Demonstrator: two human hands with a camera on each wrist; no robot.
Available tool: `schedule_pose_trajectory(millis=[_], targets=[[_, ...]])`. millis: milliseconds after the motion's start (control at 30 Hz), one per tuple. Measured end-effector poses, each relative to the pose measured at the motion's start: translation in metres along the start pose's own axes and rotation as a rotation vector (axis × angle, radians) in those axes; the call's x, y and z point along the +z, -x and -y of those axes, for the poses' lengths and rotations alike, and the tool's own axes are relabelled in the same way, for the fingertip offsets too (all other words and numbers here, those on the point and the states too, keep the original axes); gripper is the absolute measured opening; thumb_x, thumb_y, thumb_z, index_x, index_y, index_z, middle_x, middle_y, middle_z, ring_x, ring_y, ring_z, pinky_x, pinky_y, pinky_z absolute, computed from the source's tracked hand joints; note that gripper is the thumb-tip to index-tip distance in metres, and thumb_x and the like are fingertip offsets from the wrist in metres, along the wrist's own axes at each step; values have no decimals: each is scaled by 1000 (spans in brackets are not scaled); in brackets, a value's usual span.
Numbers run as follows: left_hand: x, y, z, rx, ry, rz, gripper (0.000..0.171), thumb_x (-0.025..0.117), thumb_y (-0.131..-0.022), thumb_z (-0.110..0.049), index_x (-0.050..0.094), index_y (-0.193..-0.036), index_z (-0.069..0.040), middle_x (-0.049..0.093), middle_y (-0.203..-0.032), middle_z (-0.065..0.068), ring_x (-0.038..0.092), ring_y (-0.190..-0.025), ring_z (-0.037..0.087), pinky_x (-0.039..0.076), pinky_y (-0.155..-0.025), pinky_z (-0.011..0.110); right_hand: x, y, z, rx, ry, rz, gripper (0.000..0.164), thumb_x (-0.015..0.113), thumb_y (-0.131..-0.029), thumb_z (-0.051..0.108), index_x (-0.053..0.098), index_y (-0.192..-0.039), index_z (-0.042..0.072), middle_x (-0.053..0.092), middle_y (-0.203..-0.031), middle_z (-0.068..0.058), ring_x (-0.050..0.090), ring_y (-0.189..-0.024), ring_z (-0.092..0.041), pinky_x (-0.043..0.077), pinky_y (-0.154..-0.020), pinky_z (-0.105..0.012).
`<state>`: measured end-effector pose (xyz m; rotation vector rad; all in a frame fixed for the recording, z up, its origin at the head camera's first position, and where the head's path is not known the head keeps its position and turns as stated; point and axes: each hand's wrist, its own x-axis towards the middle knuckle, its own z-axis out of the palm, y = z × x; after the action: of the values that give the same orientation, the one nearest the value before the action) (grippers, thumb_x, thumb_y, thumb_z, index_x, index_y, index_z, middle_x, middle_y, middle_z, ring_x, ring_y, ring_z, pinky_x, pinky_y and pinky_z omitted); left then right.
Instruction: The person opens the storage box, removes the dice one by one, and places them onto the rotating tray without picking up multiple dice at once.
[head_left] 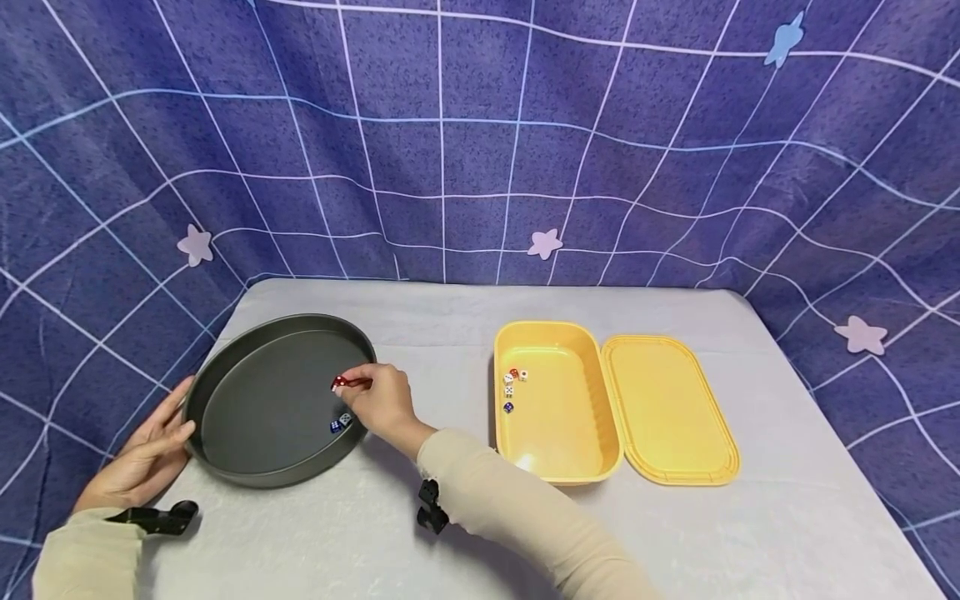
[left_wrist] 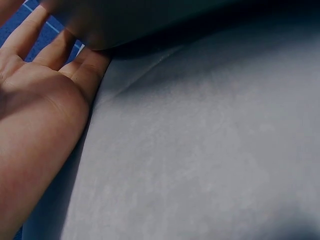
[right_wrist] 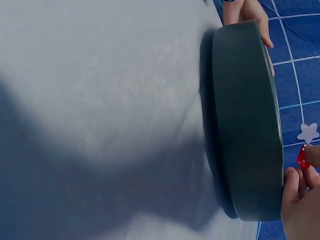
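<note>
My right hand (head_left: 382, 400) pinches a red die (head_left: 339, 382) with white dots over the right part of a round dark grey pan (head_left: 273, 408). More red shows between the fingers behind it. The red die (right_wrist: 303, 156) also appears at the fingertips in the right wrist view. Two blue dice (head_left: 340, 422) lie in the pan, below the pinching fingers. At the pan's left side rests my left hand (head_left: 142, 458), thumb tip at the rim and fingers fairly straight along the outer wall. The left wrist view shows its spread fingers (left_wrist: 55, 50) against the pan's underside edge.
Right of the pan stands a yellow rectangular box (head_left: 562, 433), with several red, white and blue dice (head_left: 508, 390) along its left side. Its yellow lid (head_left: 671, 408) lies beside it. A purple patterned curtain (head_left: 480, 150) hangs behind the light grey table (head_left: 787, 517).
</note>
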<state>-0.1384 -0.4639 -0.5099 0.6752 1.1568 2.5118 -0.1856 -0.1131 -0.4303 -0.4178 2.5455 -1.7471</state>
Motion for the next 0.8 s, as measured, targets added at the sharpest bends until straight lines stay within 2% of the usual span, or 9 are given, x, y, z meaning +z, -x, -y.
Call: schedule_pose_trajectory(millis=[233, 433, 600, 800], targets=[[-1, 1, 0, 8, 21, 6, 73, 15, -97, 15, -21, -150, -20, 22, -158, -9, 27, -140, 4, 34, -107, 24, 4, 3, -2, -108, 144, -31, 12, 77, -82, 14, 77, -92, 8, 73, -86, -2, 59, -65, 3, 43, -57, -5], [-1, 1, 0, 4, 36, 9, 72, 15, -97, 14, -20, -151, -20, 23, -158, -9, 28, -140, 4, 34, -107, 24, 4, 2, -2, -135, 161, -54, 14, 77, -81, 15, 77, -94, 9, 72, -85, -1, 57, -64, 4, 41, -57, -6], [-1, 1, 1, 7, 50, 17, 72, 13, -97, 15, -19, -151, -21, 19, -159, -9, 26, -141, 5, 33, -108, 24, 4, 2, 0, -131, 145, -38, 15, 77, -82, 14, 77, -95, 8, 72, -87, -1, 60, -67, 2, 42, -59, -6], [1, 1, 1, 5, 19, 13, 72, 15, -97, 14, -17, -151, -20, 16, -160, -10, 25, -141, 4, 33, -108, 24, -5, -2, 2, -114, 24, -34, 15, 75, -84, 10, 76, -97, 5, 75, -87, -3, 65, -71, 2, 46, -63, -6]])
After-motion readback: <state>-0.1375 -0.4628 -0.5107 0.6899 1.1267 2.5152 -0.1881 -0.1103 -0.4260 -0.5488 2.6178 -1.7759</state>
